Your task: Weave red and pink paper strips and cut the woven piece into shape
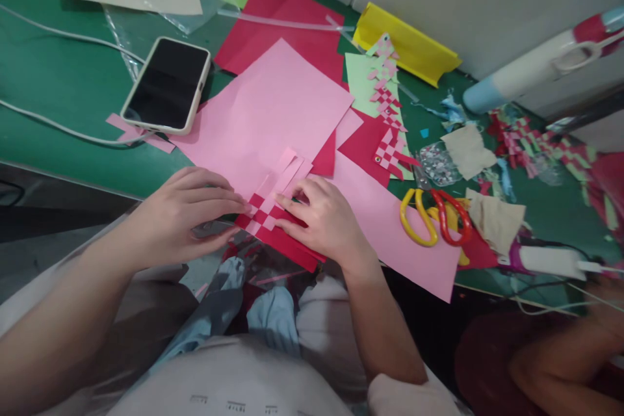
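A piece of woven paper [262, 212] in a red and pink checker pattern lies at the table's near edge, loose pink strips [291, 168] running out from its far side and red strips towards the right. My left hand [188, 211] grips its left edge between fingertips and thumb. From the right, my right hand [324, 218] has bent fingers and thumb closed on the weave and its red strips, partly covering them. Under the far ends of the strips is a large pink sheet [273, 97].
A phone [166, 83] rests left of the pink sheet. Scissors [433, 214] with yellow and red handles lie to the right, near woven paper fish [390, 151] and a bag of small beads [439, 164]. Another person's arm [570, 351] shows at lower right.
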